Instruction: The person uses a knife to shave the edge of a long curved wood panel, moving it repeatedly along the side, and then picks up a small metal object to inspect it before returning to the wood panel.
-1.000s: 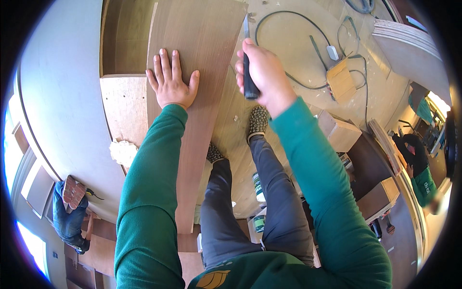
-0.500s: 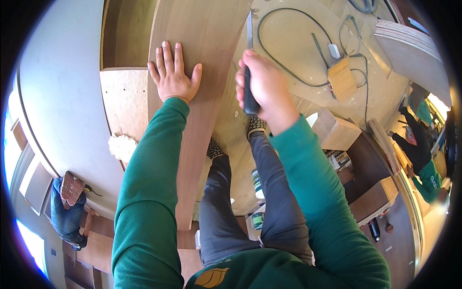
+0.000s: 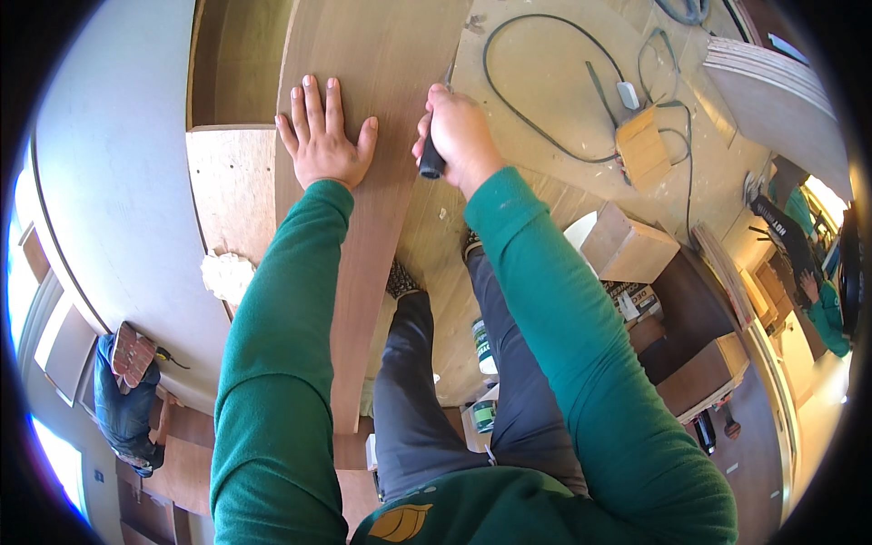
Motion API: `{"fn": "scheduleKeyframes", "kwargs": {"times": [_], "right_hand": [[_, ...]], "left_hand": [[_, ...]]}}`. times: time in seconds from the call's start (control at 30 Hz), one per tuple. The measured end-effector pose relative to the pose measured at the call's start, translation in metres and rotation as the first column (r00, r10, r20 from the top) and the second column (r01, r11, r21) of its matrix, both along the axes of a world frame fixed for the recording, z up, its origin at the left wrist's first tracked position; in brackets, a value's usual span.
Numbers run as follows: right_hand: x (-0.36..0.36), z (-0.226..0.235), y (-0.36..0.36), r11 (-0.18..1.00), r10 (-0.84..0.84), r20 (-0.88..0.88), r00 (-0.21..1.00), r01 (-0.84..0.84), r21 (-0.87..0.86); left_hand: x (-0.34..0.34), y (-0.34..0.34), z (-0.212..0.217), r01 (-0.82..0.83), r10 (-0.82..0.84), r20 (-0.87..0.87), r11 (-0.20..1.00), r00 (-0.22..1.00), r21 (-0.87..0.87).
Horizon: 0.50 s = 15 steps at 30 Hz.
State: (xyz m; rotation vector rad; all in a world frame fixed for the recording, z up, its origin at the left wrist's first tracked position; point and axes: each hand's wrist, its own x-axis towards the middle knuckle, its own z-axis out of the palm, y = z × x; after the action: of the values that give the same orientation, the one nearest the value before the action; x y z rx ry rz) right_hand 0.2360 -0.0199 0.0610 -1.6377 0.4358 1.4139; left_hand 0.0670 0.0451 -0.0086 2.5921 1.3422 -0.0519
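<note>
A long wooden panel [image 3: 381, 54] runs away from me, beside an open wooden box [image 3: 241, 73]. My left hand [image 3: 325, 150] lies flat on the panel, fingers spread. Over the panel's right edge, my right hand [image 3: 461, 136] is wrapped round the black handle [image 3: 431, 165] of a narrow-bladed metal hand tool. Only a sliver of the blade shows beyond my fingers, close to that edge; whether it touches the wood I cannot tell. The kind of blade is unclear.
A looped cable [image 3: 509, 136] lies on the floor to the right, near a small wooden block [image 3: 645, 150]. A wooden box [image 3: 627, 243] stands nearer. Cans [image 3: 484, 416] sit between my legs. Other people are at the far left [image 3: 127, 400] and far right [image 3: 822, 313].
My right hand has moved left with the tool, from over the floor to the panel's edge. My left hand stays on the panel. The person at far right has shifted.
</note>
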Motion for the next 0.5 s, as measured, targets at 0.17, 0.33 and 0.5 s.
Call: {"fn": "scheduleKeyframes", "kwargs": {"times": [0.17,0.33,0.5], "right_hand": [[-0.004,0.053,-0.006,0.999,0.039,-0.062,0.997,-0.037,0.038],[-0.01,0.022,-0.007,1.0,0.022,-0.024,0.999,-0.022,-0.015],[-0.007,0.037,-0.007,1.0,0.027,-0.079,0.997,-0.026,0.011]], "left_hand": [[-0.015,0.001,-0.002,-0.013,0.014,-0.044,1.0,0.999,0.013],[-0.005,0.001,-0.002,-0.006,0.006,-0.007,1.0,1.0,0.01],[-0.011,0.003,-0.001,-0.013,0.014,-0.025,1.0,1.0,0.023]]}}
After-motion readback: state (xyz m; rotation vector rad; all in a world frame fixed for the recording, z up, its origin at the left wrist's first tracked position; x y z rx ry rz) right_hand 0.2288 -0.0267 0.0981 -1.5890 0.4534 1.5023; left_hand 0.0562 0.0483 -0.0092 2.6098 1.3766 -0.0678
